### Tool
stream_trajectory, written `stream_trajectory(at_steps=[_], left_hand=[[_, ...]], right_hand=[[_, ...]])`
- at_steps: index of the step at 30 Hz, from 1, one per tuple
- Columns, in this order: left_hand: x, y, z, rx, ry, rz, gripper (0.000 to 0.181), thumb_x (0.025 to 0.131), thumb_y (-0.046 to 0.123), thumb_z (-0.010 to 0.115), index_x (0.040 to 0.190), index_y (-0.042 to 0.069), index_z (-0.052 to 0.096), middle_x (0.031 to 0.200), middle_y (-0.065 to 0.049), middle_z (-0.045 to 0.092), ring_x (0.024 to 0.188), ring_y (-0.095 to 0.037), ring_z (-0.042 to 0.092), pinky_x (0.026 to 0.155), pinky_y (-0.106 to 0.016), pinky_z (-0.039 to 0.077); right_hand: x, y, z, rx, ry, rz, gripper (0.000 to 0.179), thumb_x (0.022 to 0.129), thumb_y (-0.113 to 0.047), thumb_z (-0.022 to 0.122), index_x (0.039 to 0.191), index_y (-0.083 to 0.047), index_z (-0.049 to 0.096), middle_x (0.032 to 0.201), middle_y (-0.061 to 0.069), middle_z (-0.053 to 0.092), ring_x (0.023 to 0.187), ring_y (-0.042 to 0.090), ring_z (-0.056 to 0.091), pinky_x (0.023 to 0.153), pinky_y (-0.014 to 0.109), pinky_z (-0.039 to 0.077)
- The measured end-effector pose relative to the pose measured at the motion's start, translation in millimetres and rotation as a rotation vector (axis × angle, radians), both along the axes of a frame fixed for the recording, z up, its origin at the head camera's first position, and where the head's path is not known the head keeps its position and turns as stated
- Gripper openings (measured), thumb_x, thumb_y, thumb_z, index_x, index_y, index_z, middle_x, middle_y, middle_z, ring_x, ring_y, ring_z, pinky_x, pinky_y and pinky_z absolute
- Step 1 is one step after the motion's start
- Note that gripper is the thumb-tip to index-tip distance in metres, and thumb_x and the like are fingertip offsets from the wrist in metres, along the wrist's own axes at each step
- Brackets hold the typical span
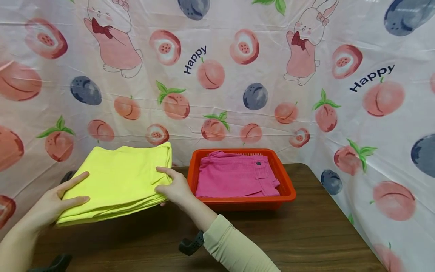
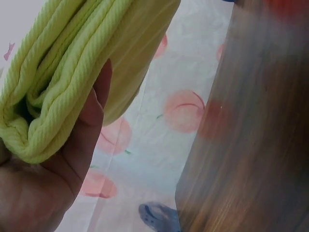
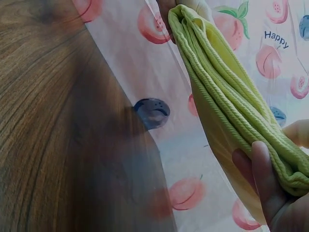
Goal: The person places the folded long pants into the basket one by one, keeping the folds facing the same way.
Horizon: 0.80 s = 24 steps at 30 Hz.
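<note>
A folded bright yellow garment (image 1: 119,179), several layers thick, is held up over the left part of the table, tilted. My left hand (image 1: 56,202) grips its left edge, thumb on top and fingers beneath. On the right edge my right hand (image 1: 175,187) pinches the layers the same way. In the left wrist view the rounded folds of the yellow garment (image 2: 63,82) lie in the palm. The right wrist view shows fingers (image 3: 263,169) under the stacked layers. Right of it, a folded pink garment (image 1: 231,175) with a dark button lies in a red-orange basket (image 1: 289,192).
The basket stands on a dark wooden table (image 1: 312,226) near its back edge. A curtain (image 1: 221,102) printed with peaches and rabbits hangs behind and at the sides. Black straps or mounts show at the right wrist (image 1: 192,244) and near the left forearm.
</note>
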<state>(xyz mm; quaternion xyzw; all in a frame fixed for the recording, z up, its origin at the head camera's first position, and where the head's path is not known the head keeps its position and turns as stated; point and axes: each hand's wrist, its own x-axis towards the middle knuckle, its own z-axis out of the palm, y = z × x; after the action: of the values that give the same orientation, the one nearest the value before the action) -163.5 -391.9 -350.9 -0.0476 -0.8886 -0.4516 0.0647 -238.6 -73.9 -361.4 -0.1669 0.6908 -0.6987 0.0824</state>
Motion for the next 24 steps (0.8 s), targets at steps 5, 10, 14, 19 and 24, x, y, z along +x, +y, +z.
stream_trajectory(at_steps=[5,10,14,19,24], left_hand=[[-7.2,2.4,3.0,0.015,0.018,-0.031,0.072,0.096,0.019,0.060,0.154,0.026,0.018,0.144,0.029,0.018,0.123,0.016,0.009,0.090,-0.004,0.017],[-15.9,6.6,4.8,0.011,0.024,-0.042,0.072,0.095,0.018,0.062,0.154,0.027,0.020,0.151,0.012,0.013,0.112,0.018,0.022,0.078,-0.005,0.029],[-22.5,13.5,6.2,0.011,0.033,-0.053,0.073,0.094,0.019,0.063,0.153,0.025,0.022,0.154,0.004,0.015,0.115,0.015,0.023,0.078,-0.006,0.029],[-30.2,24.3,7.8,0.000,0.048,-0.068,0.073,0.094,0.020,0.064,0.154,0.024,0.021,0.153,0.010,0.018,0.125,0.012,0.016,0.082,-0.003,0.025],[-37.6,34.5,4.9,0.022,0.054,-0.056,0.074,0.094,0.021,0.064,0.153,0.024,0.021,0.155,0.006,0.015,0.130,0.004,0.014,0.081,-0.002,0.023]], right_hand=[[-5.4,5.3,2.4,-0.020,0.017,0.005,0.059,0.075,0.008,0.070,0.124,-0.024,0.066,0.098,-0.005,0.057,0.045,0.020,0.051,0.041,0.042,0.051],[-11.7,12.2,3.7,-0.025,0.044,-0.001,0.059,0.075,0.008,0.069,0.126,-0.023,0.065,0.104,-0.005,0.056,0.044,0.019,0.049,0.042,0.044,0.052],[-16.2,19.2,4.2,-0.034,0.058,0.000,0.060,0.075,0.008,0.069,0.126,-0.021,0.065,0.110,-0.003,0.054,0.043,0.017,0.048,0.041,0.042,0.051],[-21.4,28.7,4.7,-0.051,0.061,0.006,0.060,0.074,0.008,0.068,0.128,-0.018,0.064,0.116,0.001,0.052,0.045,0.017,0.050,0.041,0.041,0.051],[-26.2,37.0,4.9,-0.053,0.067,-0.006,0.060,0.074,0.008,0.068,0.128,-0.017,0.063,0.113,0.004,0.053,0.047,0.019,0.053,0.040,0.039,0.051]])
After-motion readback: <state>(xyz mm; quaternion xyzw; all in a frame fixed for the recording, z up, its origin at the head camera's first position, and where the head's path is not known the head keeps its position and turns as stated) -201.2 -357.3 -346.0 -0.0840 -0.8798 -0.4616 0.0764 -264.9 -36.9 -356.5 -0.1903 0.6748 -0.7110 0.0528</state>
